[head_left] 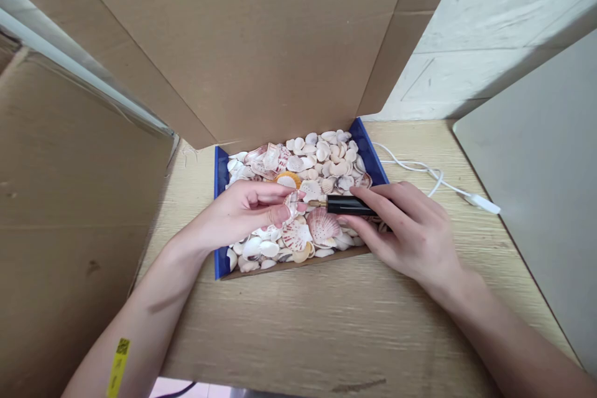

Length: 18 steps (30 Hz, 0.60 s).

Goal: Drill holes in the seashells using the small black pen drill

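Between the thumb and fingers of my left hand [252, 208] is a pale seashell [292, 204], held up on edge over the box. My right hand [410, 230] grips a black pen-like mini drill [347, 204], lying level with its brass-coloured chuck pointing left. The drill's tip is at the shell; whether it goes into the shell is too small to tell. Beneath both hands, a blue-sided box [221, 214] holds many loose shells. Among them are a red-striped scallop shell [296, 235], a pinkish scallop shell [323, 227] and an orange-rimmed shell [288, 180].
A tall cardboard panel [261, 43] rises behind the box, and another cardboard piece [74, 199] stands at the left. On the wooden table [303, 323], a white cable [410, 165] with a plug end [484, 203] lies at the right, beside a grey panel [545, 180].
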Available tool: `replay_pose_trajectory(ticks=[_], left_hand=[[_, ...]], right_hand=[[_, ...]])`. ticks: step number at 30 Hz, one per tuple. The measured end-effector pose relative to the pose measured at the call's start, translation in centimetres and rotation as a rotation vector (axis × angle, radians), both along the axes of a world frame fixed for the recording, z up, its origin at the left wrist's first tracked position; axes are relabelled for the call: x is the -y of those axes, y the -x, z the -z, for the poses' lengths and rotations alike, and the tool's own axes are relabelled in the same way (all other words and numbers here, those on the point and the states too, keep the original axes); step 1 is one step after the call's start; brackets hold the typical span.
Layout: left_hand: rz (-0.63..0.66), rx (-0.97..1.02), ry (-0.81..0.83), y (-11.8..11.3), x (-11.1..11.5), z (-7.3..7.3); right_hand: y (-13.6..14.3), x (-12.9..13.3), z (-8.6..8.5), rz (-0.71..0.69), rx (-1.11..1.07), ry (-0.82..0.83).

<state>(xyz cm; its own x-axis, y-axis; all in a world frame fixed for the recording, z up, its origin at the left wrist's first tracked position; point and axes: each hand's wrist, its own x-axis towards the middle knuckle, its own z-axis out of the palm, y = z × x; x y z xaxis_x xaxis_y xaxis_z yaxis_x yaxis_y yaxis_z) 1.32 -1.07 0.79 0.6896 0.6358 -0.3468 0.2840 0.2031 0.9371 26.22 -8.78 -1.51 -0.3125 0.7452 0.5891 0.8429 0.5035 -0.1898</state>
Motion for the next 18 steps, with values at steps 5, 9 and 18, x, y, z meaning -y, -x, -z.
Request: replay_pose_trajectory(ticks=[5,9,18], left_hand=[[0.024,-0.011,-0.025,0.07,0.03,-0.08],[0.019,-0.013,-0.020,-0.02,0.14,-0.20],[0.009,-0.017,-0.023,-0.14,0.26,-0.25]], right_hand=[[0.02,0.12,0.08,0.008,-0.004,-0.011],[-0.03,0.11,0.21,0.016,0.009,-0.026],[-0.10,0.20,0.27,0.018,0.030,-0.046]])
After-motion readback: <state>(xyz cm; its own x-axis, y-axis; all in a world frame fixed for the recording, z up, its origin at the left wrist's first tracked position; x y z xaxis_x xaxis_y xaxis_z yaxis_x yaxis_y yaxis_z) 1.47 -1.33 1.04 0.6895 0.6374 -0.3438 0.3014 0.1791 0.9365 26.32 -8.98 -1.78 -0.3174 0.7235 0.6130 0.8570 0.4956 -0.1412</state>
